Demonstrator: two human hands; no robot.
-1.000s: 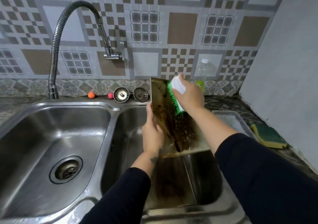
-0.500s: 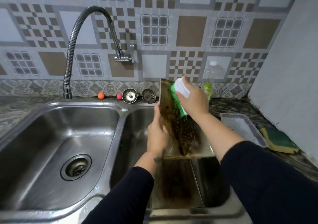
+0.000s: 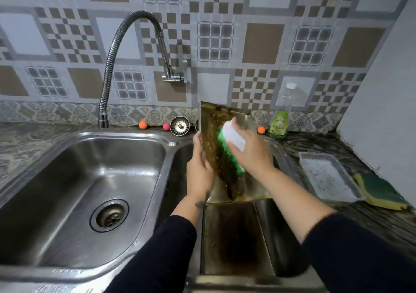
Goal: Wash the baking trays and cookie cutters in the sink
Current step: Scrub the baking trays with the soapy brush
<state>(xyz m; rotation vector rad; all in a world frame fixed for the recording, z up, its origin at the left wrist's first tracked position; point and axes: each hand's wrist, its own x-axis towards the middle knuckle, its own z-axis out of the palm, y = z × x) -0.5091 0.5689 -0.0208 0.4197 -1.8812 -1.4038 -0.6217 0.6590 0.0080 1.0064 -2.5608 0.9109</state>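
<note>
A metal baking tray point(image 3: 213, 121), brown with burnt grease, stands tilted on edge over the right sink basin point(image 3: 290, 263). My left hand point(image 3: 199, 169) grips its left edge. My right hand point(image 3: 249, 148) holds a white scrub brush point(image 3: 234, 135) whose green bristles press against the tray's dirty face. A second stained tray point(image 3: 234, 243) lies flat in the right basin under it. A smaller grey tray point(image 3: 328, 175) sits on the counter to the right.
The left basin point(image 3: 74, 193) has a drain, with the flexible faucet point(image 3: 121, 45) arching above. A sink strainer point(image 3: 179, 126), small orange and pink balls, and a dish soap bottle point(image 3: 280, 121) line the back ledge. A green-yellow sponge point(image 3: 380, 191) lies far right.
The brush has slid down the tray's face from near its top edge toward the middle. The camera has shifted, so the scene sits lower and further right.
</note>
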